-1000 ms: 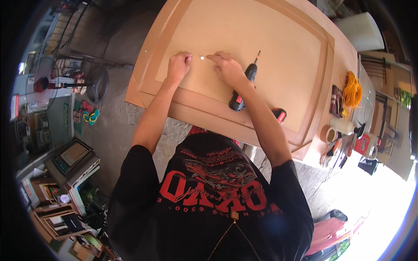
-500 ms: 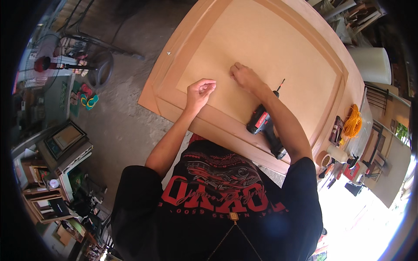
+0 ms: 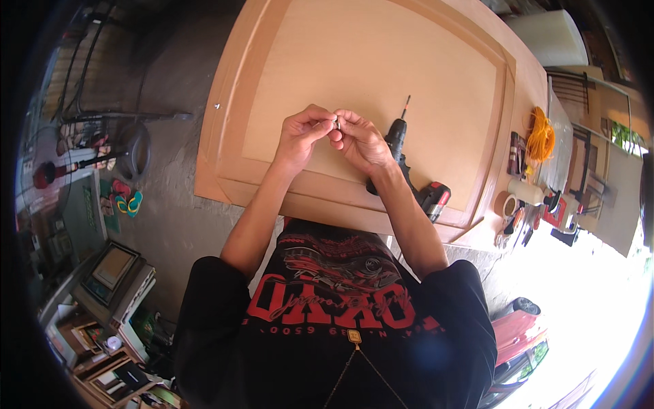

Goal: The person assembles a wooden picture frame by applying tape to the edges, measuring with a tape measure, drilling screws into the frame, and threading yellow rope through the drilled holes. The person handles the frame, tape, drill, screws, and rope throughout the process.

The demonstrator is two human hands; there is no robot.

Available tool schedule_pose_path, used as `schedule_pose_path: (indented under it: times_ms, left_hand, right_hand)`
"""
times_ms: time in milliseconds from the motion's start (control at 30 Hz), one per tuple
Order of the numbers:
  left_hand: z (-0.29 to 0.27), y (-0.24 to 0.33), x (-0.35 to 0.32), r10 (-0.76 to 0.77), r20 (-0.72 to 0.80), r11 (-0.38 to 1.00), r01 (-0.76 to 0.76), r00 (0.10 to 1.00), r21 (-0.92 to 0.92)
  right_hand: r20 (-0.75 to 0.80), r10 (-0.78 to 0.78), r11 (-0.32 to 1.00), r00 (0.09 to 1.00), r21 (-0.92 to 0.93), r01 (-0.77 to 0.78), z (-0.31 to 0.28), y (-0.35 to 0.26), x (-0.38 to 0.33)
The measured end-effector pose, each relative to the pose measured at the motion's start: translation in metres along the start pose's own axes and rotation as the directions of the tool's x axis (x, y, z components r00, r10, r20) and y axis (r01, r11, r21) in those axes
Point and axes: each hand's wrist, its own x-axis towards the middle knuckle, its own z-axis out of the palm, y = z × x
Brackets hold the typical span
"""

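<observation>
My left hand [image 3: 304, 134] and my right hand [image 3: 363, 142] meet over the wooden framed panel [image 3: 306, 199]. Between their pinched fingertips is a small shiny metal piece [image 3: 336, 124], too small to name surely. Both hands are closed on it. Just right of my right hand, a black and red cordless drill [image 3: 396, 140] lies on the panel, its bit pointing away from me. My right forearm covers part of its body. Another small metal fitting [image 3: 217, 105] sits on the panel's left frame strip.
Along the right side lie an orange cord bundle [image 3: 540, 134], a tape roll [image 3: 505, 204] and assorted tools. A large white roll [image 3: 555, 39] stands at the far right. Stacked frames [image 3: 112, 273] are at the lower left, with flip-flops [image 3: 134, 204] on the floor.
My right hand has come back from the panel's middle to meet my left. A small metal piece now shows between their fingertips. The whole view has shifted, and more of the drill shows.
</observation>
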Motion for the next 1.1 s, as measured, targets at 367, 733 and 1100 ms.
schedule_pose_path:
  times_ms: [367,733,1100]
  left_hand:
    - [0.038,0.001,0.007,-0.069,0.029,0.932,0.054,0.997,0.358]
    - [0.05,-0.043,0.006,0.017,-0.09,0.978,0.002,0.996,0.207]
    - [0.186,-0.099,0.075,-0.059,0.15,0.995,0.047,0.987,0.086]
  right_hand:
    - [0.105,0.066,0.948,0.992,0.302,-0.095,-0.023,-0.011,-0.034]
    - [-0.17,-0.688,-0.282,0.705,-0.833,-0.476,-0.046,-0.007,-0.129]
    - [-0.047,-0.411,-0.158,0.91,-0.98,-0.122,-0.087,-0.03,-0.185]
